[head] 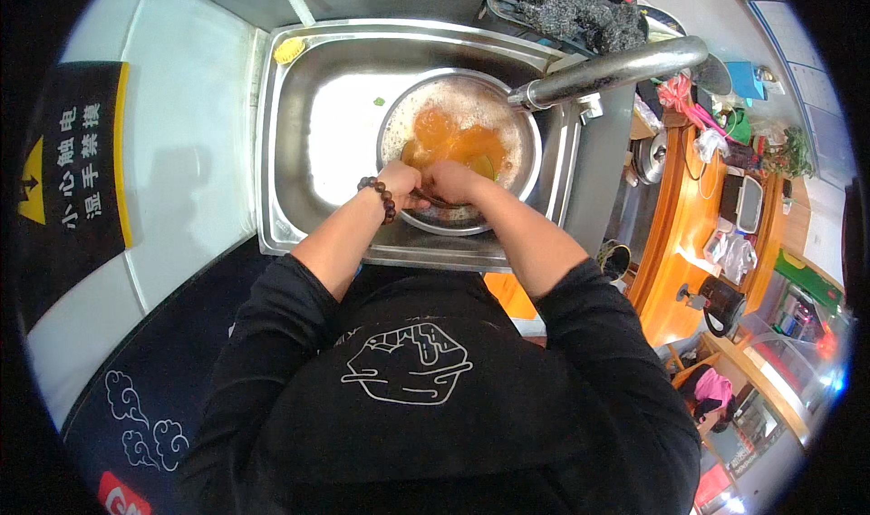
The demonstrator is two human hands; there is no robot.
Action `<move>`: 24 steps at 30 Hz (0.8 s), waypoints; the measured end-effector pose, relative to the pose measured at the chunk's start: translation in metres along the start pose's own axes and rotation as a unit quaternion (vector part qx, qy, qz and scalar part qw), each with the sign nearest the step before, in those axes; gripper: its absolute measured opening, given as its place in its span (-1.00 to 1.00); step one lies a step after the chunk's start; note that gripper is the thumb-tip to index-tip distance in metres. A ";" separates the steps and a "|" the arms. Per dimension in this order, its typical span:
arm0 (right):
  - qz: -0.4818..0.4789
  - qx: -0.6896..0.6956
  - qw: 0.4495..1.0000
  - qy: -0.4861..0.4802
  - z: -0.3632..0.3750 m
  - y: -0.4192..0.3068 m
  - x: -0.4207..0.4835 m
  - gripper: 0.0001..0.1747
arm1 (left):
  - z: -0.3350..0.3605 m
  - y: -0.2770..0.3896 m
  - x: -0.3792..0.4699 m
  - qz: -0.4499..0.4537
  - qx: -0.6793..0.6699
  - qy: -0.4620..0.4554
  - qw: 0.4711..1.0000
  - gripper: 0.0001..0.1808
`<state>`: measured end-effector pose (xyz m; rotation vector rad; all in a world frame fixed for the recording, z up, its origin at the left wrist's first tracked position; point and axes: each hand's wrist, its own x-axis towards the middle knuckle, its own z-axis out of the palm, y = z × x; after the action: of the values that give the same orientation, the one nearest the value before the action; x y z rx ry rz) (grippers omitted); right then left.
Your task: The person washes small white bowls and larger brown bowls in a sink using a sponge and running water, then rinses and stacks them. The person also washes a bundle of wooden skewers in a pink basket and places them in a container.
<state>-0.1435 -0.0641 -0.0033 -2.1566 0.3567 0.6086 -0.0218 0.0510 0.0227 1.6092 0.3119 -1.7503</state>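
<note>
A round stainless steel basin (pixel 531 188) stands in the metal sink (pixel 293 141), holding foamy, cloudy liquid. Orange shapes (pixel 442 134) show in this liquid, their kind blurred by water and foam. My left hand (pixel 402 183), with a dark bead bracelet (pixel 382 199) at the wrist, reaches over the basin's near left side. Beside it, my right hand (pixel 450 180) is curled at the liquid, its fingertips hidden. The two hands are close together. A dark curved edge (pixel 435 199) shows just below them, and whether either hand grips it cannot be told.
A thick metal faucet (pixel 612 73) reaches over the basin from the right. A yellow scrubber (pixel 289 50) lies at the sink's far left corner. Dark metal scouring wool (pixel 567 8) is heaped behind the sink. Further right is a wooden counter (pixel 690 243) with a dark jug (pixel 722 304).
</note>
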 end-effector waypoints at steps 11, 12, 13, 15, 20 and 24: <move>0.085 -0.125 0.978 0.142 0.020 0.028 0.050 -0.73 | -0.007 0.003 0.008 -0.029 0.029 -0.036 0.999 -0.72; 0.054 -0.115 0.983 0.135 0.022 0.019 0.054 -0.73 | -0.009 0.007 0.006 -0.026 0.019 -0.044 0.999 -0.70; 0.024 -0.105 0.986 0.128 0.023 0.013 0.053 -0.73 | -0.009 0.008 0.004 -0.018 0.020 -0.056 0.998 -0.69; 0.004 0.013 0.998 0.059 0.016 0.002 0.025 -0.73 | -0.009 0.010 -0.007 -0.001 0.019 -0.078 0.997 -0.68; 0.140 -0.122 0.982 -0.031 -0.008 0.016 -0.017 -0.73 | -0.010 0.009 -0.007 0.004 0.015 -0.049 0.999 -0.65; 0.176 -0.139 0.970 0.090 -0.018 0.022 0.013 -0.70 | -0.013 0.006 0.000 0.013 0.018 -0.073 0.997 -0.64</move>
<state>-0.1370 -0.0927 -0.0157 -2.4468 0.8076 0.6919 -0.0080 0.0551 0.0213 1.4935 0.1908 -1.8517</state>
